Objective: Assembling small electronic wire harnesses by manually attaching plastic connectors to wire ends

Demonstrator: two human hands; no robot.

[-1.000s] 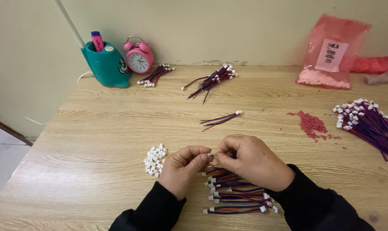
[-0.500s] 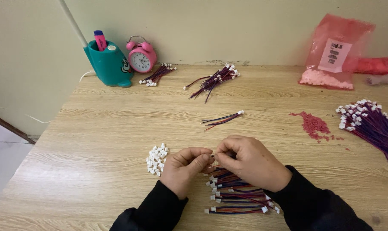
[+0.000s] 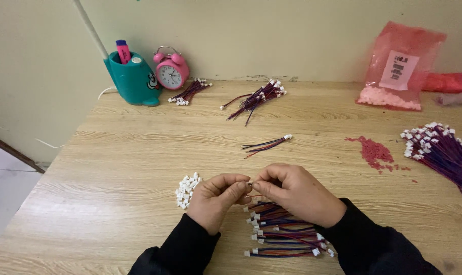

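We see our left hand (image 3: 216, 199) and right hand (image 3: 292, 193) meeting near the front edge of the wooden surface (image 3: 114, 168), fingertips pinched together on a small wire lead (image 3: 249, 187). Only its tip shows between the fingers of both hands, so its long axis seems to run left to right across us, though we cannot be sure with so little of it in view.

Directly beneath our hands lies a stack of finished wire leads (image 3: 284, 231), each lying roughly crosswise with white connectors at both ends. Just left of the left hand sits a small heap of white connector housings (image 3: 187, 189). Nothing stands between our hands and these two piles.

Farther out, a lone lead (image 3: 267, 144) points up and to the right, and two loose bundles (image 3: 256, 98) (image 3: 190, 91) lie near the wall. A large bundle of purple wires (image 3: 442, 153) fans along the right edge, with a scatter of red bits (image 3: 374, 152) beside it.

At the back left stand a teal pen holder (image 3: 133, 79) with a pink marker and a pink alarm clock (image 3: 171, 71). At the back right, a translucent pink bag (image 3: 400, 66) leans against the wall, bearing a white rectangular label and holding pale pieces at its bottom.
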